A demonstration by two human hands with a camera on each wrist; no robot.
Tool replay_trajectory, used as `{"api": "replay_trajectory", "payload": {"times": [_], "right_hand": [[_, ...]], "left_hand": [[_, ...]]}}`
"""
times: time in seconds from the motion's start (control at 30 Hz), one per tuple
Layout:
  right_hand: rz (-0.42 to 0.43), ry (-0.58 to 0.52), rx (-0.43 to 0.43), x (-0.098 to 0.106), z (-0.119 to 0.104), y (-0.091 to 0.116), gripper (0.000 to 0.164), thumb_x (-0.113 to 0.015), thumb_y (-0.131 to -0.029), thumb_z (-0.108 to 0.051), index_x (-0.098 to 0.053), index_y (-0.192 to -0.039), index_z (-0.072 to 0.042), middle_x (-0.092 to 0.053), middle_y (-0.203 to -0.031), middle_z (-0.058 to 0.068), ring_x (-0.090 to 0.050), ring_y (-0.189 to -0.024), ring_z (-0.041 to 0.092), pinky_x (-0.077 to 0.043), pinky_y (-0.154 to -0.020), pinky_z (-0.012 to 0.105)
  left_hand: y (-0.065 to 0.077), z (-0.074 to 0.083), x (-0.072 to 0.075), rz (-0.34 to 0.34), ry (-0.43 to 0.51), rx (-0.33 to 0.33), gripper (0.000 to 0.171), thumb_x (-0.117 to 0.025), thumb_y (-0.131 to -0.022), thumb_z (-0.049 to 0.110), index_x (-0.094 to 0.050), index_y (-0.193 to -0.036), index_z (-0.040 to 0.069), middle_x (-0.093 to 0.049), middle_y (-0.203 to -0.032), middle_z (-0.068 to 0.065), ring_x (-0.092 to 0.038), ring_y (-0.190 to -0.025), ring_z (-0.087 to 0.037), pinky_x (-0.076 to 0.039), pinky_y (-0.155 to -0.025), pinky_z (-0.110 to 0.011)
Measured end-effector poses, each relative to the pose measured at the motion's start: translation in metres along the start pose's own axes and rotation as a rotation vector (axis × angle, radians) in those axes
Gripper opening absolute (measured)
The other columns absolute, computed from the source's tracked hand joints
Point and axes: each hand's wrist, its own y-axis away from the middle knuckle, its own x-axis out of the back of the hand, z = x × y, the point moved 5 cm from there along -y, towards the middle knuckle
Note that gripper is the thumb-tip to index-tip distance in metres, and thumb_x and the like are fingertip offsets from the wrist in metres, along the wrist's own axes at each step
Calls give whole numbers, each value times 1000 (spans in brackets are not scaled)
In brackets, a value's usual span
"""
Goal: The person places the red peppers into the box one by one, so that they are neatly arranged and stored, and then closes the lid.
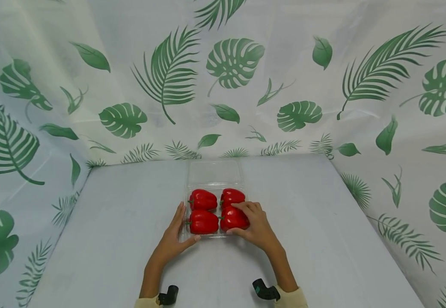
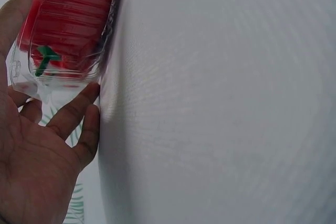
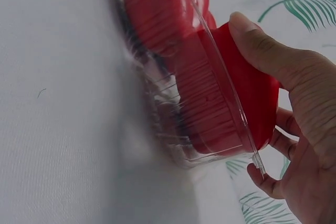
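Note:
A clear plastic clamshell container (image 1: pixel 213 235) lies on the table with its lid (image 1: pixel 214 172) folded back, away from me. Red bell peppers with green stems sit in it in two rows: back left pepper (image 1: pixel 203 199), front left pepper (image 1: pixel 203 222), back right pepper (image 1: pixel 232 195) and front right pepper (image 1: pixel 233 217). My right hand (image 1: pixel 259 229) holds the front right pepper between thumb and fingers, at the container's right side. Along the container's left side, my left hand (image 1: pixel 170 244) rests with extended fingers, its thumb near the front edge.
A pale cloth covers the table (image 1: pixel 119 214). Behind it and on both sides hangs a white curtain (image 1: pixel 261 128) printed with green leaves. Dark wrist-camera mounts (image 1: pixel 266 291) sit at both cuffs, above the tabletop.

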Motion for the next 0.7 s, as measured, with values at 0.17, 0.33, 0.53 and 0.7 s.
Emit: {"api": "replay_trajectory", "payload": {"times": [0.17,0.33,0.53,0.7], "right_hand": [[-27,-14,-12,-1,-2,-1,74,-89,-66,-40,-58,-131,-18,-58,-123,6,-49,-115,25,-54,-87,45],[-23,-33,-18,0,-3,0,72,-87,-69,-37,-58,-131,-17,-57,-125,7,-49,-117,26,-57,-87,47],[-13,-54,-16,-1,-2,2,66,-84,-74,-34,-58,-133,-18,-56,-126,8,-49,-119,27,-59,-86,46],[-7,-60,2,-2,-1,2,62,-83,-74,-35,-60,-130,-20,-58,-126,6,-48,-117,24,-56,-87,45]], "left_hand": [[0,0,0,5,-3,-3,102,-76,-79,43,-14,-158,26,-10,-165,6,-22,-150,-29,-36,-111,-55],[-1,0,0,11,-12,-2,102,-77,-79,41,-14,-158,26,-11,-165,5,-23,-150,-30,-37,-110,-55],[-1,0,1,16,-15,-2,102,-78,-79,40,-15,-158,26,-11,-165,5,-23,-150,-30,-37,-110,-55],[-1,-1,0,15,-17,-8,102,-77,-79,43,-14,-158,25,-11,-165,3,-24,-149,-31,-37,-110,-55]]}}
